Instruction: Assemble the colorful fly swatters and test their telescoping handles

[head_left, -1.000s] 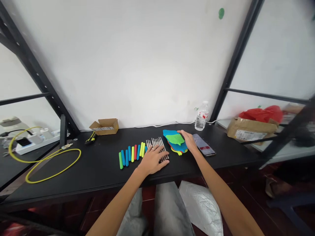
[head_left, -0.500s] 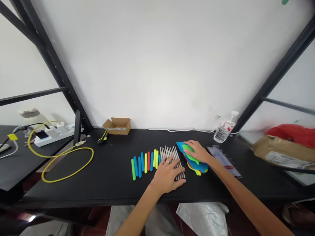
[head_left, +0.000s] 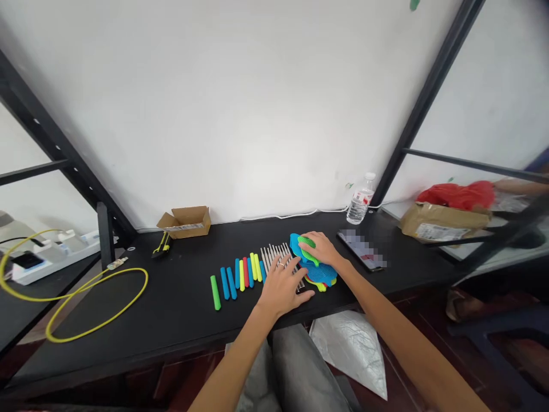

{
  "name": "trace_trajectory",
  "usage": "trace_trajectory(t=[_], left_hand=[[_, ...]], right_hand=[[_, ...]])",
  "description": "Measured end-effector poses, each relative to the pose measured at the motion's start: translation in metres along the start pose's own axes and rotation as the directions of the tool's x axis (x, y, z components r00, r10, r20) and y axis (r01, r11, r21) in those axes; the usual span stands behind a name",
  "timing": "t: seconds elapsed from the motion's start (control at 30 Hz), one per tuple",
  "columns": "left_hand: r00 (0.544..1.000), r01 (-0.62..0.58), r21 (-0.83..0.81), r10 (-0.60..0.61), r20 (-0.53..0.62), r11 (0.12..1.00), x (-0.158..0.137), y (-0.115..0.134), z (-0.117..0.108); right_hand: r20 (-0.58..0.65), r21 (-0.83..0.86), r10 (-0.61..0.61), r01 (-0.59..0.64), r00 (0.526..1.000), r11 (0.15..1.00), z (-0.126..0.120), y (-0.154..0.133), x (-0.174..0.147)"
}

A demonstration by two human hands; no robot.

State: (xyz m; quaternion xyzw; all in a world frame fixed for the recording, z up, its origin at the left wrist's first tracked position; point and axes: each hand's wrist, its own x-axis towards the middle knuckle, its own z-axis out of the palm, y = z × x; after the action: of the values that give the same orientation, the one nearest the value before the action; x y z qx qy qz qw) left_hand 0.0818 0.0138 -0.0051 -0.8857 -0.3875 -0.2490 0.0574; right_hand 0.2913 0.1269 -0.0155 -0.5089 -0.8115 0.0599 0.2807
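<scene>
My left hand [head_left: 281, 286] lies with fingers spread over a row of thin metal rods [head_left: 274, 250], hiding part of them. To its right, my right hand [head_left: 322, 249] has its fingers and thumb around a green mesh fly swatter head [head_left: 307, 249]. Beneath that is a pile of blue mesh fly swatter heads [head_left: 322, 273], with yellow [head_left: 319, 287] and red edges showing below. Left of the rods is a row of coloured handles: a green handle [head_left: 215, 293] somewhat apart, then blue handles [head_left: 231, 283], a red handle [head_left: 246, 272] and yellow handles [head_left: 256, 267].
A phone [head_left: 360, 250] and a water bottle [head_left: 361, 199] stand to the right on the black table [head_left: 171, 303]. An opened small carton [head_left: 186, 224] and a black-yellow item [head_left: 161, 246] are at the back left. A yellow cable [head_left: 92, 329] loops at left.
The view has swung, so the table's things sit further left in the picture. The green swatter head shows at a different angle in my right hand. My left hand stays over the rods.
</scene>
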Motion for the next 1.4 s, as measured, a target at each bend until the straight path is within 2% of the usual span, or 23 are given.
trace_trajectory(t=[0.2,0.4,0.47,0.53,0.6,0.67,0.77,0.9,1.07,1.13,1.2,1.27,1.37,1.4], left_hand=[[0.998,0.046,0.121,-0.041,-0.042,0.992,0.029,0.022,0.016],[0.994,0.098,0.174,-0.09,-0.056,0.98,0.032,0.021,0.015],[0.993,0.114,0.148,-0.111,-0.028,0.982,0.032,0.017,0.013],[0.981,0.191,0.106,-0.192,0.0,0.976,0.033,0.012,0.012],[0.949,0.311,0.07,-0.314,0.039,0.948,0.037,0.01,0.013],[0.922,0.371,0.053,-0.375,0.1,0.927,0.044,0.011,0.017],[0.932,0.327,0.032,-0.328,0.153,0.944,0.055,0.022,0.024],[0.94,0.332,-0.005,-0.33,0.085,0.943,0.062,0.041,0.034],[0.938,0.343,0.024,-0.341,-0.054,0.939,0.044,0.049,0.027],[0.947,0.319,0.077,-0.314,-0.073,0.944,0.022,0.041,0.013],[0.938,0.345,0.148,-0.335,-0.085,0.927,-0.009,0.024,-0.008],[0.888,0.46,0.225,-0.443,-0.127,0.859,-0.048,0.001,-0.03],[0.722,0.688,0.304,-0.665,-0.191,0.659,-0.102,-0.036,-0.058],[0.676,0.726,0.311,-0.72,-0.157,0.613,-0.114,-0.046,-0.063]], right_hand=[[0.093,0.053,-0.099,0.094,0.991,0.994,-0.012,0.006,-0.004],[0.104,0.154,-0.136,0.12,0.985,0.981,-0.016,0.006,-0.011],[0.056,0.19,-0.085,0.073,0.995,0.979,-0.017,0.006,-0.015],[-0.033,0.254,0.029,-0.019,0.999,0.967,-0.018,0.007,-0.022],[-0.108,0.326,0.133,-0.092,0.985,0.941,-0.018,0.01,-0.031],[-0.142,0.369,0.17,-0.107,0.975,0.923,-0.017,0.013,-0.04],[-0.178,0.389,0.17,-0.089,0.969,0.917,-0.015,0.017,-0.05],[-0.251,0.436,0.21,-0.083,0.945,0.896,-0.013,0.021,-0.054],[-0.264,0.385,0.205,-0.092,0.943,0.918,-0.012,0.021,-0.056],[-0.261,0.345,0.18,-0.082,0.948,0.935,-0.013,0.02,-0.056],[-0.254,0.308,0.154,-0.071,0.955,0.949,-0.013,0.019,-0.056],[-0.25,0.275,0.134,-0.063,0.959,0.96,-0.012,0.018,-0.055],[-0.243,0.241,0.126,-0.066,0.962,0.968,-0.01,0.016,-0.053],[-0.237,0.233,0.123,-0.066,0.964,0.97,-0.009,0.015,-0.052]])
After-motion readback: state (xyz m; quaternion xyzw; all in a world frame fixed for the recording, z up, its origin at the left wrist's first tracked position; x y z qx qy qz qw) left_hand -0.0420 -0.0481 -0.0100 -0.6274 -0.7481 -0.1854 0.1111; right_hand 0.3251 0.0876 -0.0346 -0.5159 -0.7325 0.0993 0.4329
